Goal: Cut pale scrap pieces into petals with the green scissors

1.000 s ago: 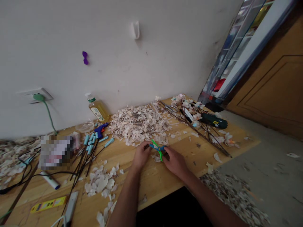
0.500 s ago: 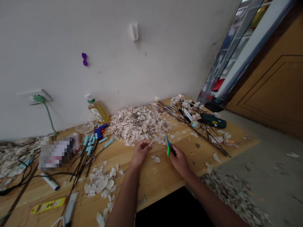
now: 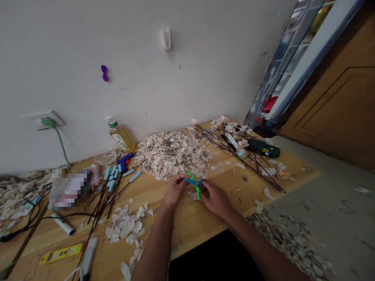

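Observation:
My right hand is closed on a pair of small scissors, one half green and one blue, with the blades spread apart and pointing left. My left hand has its fingers pinched together right beside the blade tips. Whatever it holds is too small to make out. Behind both hands lies a big heap of pale petal-like pieces. A few loose pieces rest on the wooden table below the scissors.
Flower-bearing branches and a dark green cylindrical thing lie to the right. On the left are a blue glue gun, a bottle of yellow liquid, dark stems, a smaller petal pile, a marker and a yellow packet.
The scissors have swung left and opened, their blades now meeting the left hand's fingertips. My right hand has moved left, while my left hand has barely shifted.

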`<state>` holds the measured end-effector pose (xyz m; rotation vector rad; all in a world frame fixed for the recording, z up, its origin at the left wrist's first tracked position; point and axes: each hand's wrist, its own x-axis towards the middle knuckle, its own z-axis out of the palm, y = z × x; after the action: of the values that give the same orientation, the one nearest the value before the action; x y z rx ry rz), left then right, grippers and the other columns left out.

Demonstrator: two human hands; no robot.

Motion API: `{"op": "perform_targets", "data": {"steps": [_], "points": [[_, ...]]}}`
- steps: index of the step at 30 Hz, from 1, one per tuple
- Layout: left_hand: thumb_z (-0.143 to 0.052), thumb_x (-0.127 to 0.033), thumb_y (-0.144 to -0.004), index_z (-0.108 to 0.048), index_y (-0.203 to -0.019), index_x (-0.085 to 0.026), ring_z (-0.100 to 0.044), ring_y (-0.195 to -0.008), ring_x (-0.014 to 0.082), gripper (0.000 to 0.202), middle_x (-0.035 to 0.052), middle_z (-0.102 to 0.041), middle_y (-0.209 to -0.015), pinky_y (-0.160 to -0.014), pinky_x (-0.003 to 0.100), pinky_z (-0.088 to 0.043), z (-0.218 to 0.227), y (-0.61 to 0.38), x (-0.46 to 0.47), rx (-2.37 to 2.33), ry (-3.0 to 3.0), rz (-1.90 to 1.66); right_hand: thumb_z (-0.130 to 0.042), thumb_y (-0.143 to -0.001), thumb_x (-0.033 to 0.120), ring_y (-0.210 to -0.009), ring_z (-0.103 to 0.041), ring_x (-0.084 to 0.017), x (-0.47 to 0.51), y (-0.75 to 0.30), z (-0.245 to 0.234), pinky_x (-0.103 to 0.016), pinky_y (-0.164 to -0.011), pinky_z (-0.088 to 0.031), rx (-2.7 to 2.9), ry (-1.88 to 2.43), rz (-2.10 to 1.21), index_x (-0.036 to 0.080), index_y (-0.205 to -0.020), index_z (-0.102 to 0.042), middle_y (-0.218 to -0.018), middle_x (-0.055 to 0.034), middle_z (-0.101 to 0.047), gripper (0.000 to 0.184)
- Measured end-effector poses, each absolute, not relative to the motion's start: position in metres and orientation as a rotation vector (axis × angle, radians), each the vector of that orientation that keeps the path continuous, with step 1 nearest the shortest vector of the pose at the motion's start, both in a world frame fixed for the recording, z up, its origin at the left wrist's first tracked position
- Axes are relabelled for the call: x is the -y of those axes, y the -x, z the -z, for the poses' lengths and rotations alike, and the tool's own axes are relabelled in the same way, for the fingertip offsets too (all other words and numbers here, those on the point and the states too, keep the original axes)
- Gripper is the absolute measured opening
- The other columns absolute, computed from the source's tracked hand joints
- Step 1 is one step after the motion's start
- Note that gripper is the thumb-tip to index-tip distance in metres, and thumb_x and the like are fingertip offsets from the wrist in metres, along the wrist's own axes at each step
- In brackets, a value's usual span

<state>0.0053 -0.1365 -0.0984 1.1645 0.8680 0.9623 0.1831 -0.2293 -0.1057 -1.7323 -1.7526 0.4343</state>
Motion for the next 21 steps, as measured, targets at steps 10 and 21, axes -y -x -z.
{"op": "perform_targets", "data": {"steps": [10,21], "points": [[-0.08,-0.045,-0.067,-0.07,-0.089,-0.016,-0.061,-0.076,0.0147,0.038,0.0033,-0.069,-0.083,-0.078,0.03,-0.049,0.092,-0.004,0.133,-0.913,-1.246,-1.02,-0.051,-0.087,0.024,-0.09,-0.07,-0.026,0.224,-0.188,0.126,-0.036,-0.079,-0.051,1.529,1.741,-0.503,0.022,-0.103,-0.071,-0.1,-0.0098,-0.076,0.026],[-0.062,-0.031,-0.085,-0.053,-0.139,-0.012,-0.026,-0.148,0.0414,0.058,0.0231,-0.044,-0.152,-0.118,0.063,-0.023,0.109,-0.04,0.205,-1.324,-2.111,-0.656,-0.058,-0.088,0.049,-0.108,-0.062,-0.025,0.255,-0.191,0.109,-0.038,-0.089,-0.052,0.795,1.29,-0.442,0.022,-0.122,-0.055,-0.121,-0.0129,-0.064,0.043]]}}
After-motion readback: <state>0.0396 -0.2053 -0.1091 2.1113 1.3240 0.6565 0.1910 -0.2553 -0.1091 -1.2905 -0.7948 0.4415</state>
